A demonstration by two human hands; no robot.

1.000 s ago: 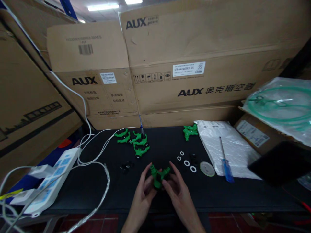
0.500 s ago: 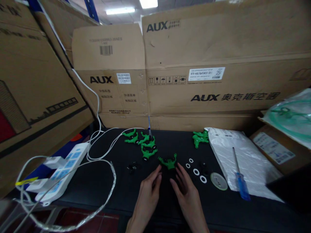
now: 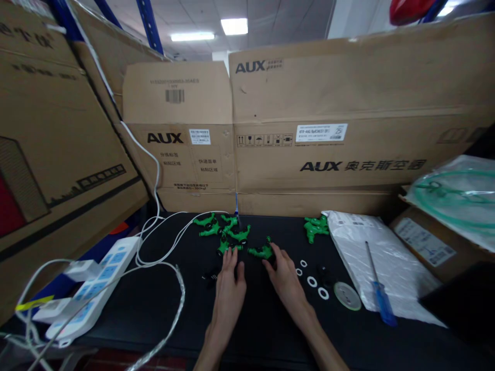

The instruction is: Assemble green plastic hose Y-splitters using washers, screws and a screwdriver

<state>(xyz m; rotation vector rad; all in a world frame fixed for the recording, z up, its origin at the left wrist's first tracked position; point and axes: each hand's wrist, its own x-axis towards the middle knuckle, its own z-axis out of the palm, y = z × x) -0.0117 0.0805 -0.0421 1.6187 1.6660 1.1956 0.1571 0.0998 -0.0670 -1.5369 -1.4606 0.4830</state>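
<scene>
Four green three-armed plastic parts with black spots lie bunched at the middle back of the black table, the nearest green part [image 3: 224,246] lowest in the group. My left hand [image 3: 229,286] reaches over the table with its fingers stretched out, fingertips at that nearest part. Just right of the bunch sits a separate green three-armed part [image 3: 261,251]. My right hand [image 3: 285,272] has its thumb and fingers at the right end of this part, pinching it. Beside the left hand are small dark pieces [image 3: 211,276], partly hidden.
Right of my hands lie several white washers [image 3: 312,282], black rings [image 3: 324,273] and a round disc [image 3: 347,296]. More green parts [image 3: 316,228] sit farther back. A blue screwdriver [image 3: 381,299] rests on a white package [image 3: 359,247]. A power strip [image 3: 98,288] with cables stands left.
The separate green part has turned, with my right hand now at its right end. My left hand has moved left and forward to the bunch, fingers straighter. The view has tilted up slightly.
</scene>
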